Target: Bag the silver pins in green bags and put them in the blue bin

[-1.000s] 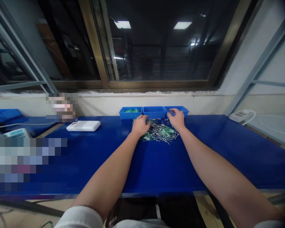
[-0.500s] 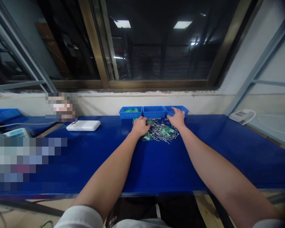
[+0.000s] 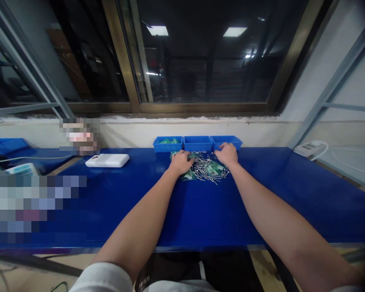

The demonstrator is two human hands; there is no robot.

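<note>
A heap of small metal pins and green parts [image 3: 206, 169] lies on the blue table [image 3: 200, 211], just in front of three blue bins. My left hand [image 3: 180, 161] rests on the heap's left side with its fingers curled down into the parts. My right hand [image 3: 228, 154] sits at the heap's far right corner, close to the right bin [image 3: 235, 140], with its fingers bent together; what they pinch is hidden. The left bin [image 3: 167, 144] holds green parts. I cannot see what is inside the middle bin [image 3: 197, 143].
A flat white device [image 3: 107, 160] lies on the table to the left of the bins. A white power strip [image 3: 310, 148] with a cable sits at the far right. Blue trays and a cabled unit stand at the far left. A window sill runs behind the bins.
My right hand has drawn back from over the right bin to the heap's edge and curled its fingers. My left hand has barely shifted on the heap.
</note>
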